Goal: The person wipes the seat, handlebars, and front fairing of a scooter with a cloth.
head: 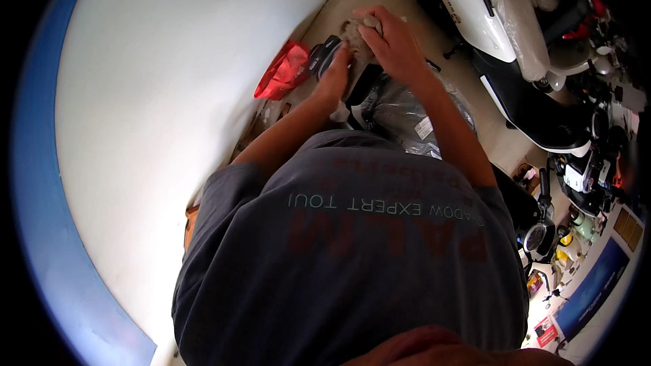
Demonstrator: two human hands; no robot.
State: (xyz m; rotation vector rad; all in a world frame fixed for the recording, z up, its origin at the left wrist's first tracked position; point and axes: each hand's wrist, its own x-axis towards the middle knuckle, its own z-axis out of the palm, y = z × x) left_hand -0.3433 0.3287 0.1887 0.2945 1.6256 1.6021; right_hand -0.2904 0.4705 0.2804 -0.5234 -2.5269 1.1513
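My right hand (394,48) is closed around a bunched, pale grey-beige cloth (360,43), part of which sticks out between the fingers. My left hand (335,73) is close beside it, seen edge-on, with its fingertips blurred against the cloth. Whether it grips anything is hidden. Just left of that hand is a dark boxy object (320,56) bearing white writing. A red plastic bag (284,71) is behind it, near the wall. Below my hands, clear plastic wrap (402,107) covers part of a dark vehicle with a white label on it.
A pale wall (178,71) with a blue band (38,137) rises on my left. To the right stand a white scooter (473,5) partly in plastic wrap and a black seat (534,107). More two-wheelers, including a dark handlebar with a round gauge (534,238), line the right side.
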